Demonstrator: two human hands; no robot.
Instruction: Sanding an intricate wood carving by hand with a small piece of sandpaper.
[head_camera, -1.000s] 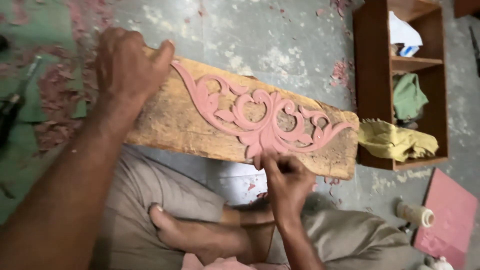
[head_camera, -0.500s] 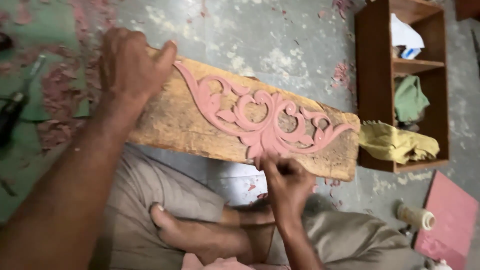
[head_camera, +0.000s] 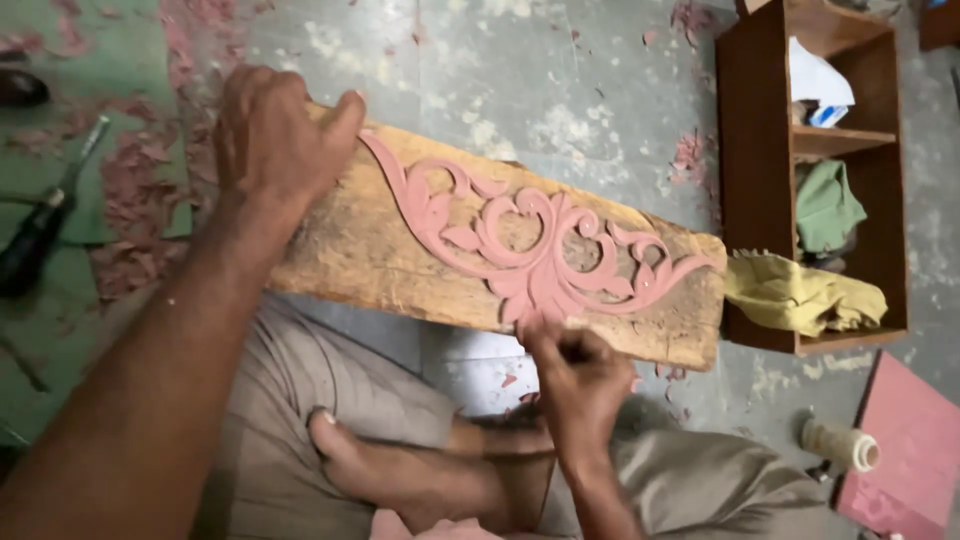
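Observation:
A rough wooden board (head_camera: 380, 255) lies across my lap, slanting down to the right. On it sits a pink carved scroll ornament (head_camera: 530, 245) with curling leaves. My left hand (head_camera: 275, 135) grips the board's upper left end, thumb over the top edge. My right hand (head_camera: 580, 375) is closed at the board's lower edge, fingertips pinched against the base of the ornament; whatever small tool it holds is hidden by the fingers. My crossed legs and a bare foot (head_camera: 390, 465) are below the board.
A brown wooden shelf unit (head_camera: 745, 150) stands at the right with a green cloth (head_camera: 825, 205), white paper and a yellow cloth (head_camera: 800, 295). A dark-handled chisel (head_camera: 45, 220) lies on the green mat at left among pink shavings. A thread spool (head_camera: 840, 445) and a pink slab (head_camera: 905, 450) are at lower right.
My right hand has shifted slightly along the lower edge of the ornament. The left hand and the board stay put.

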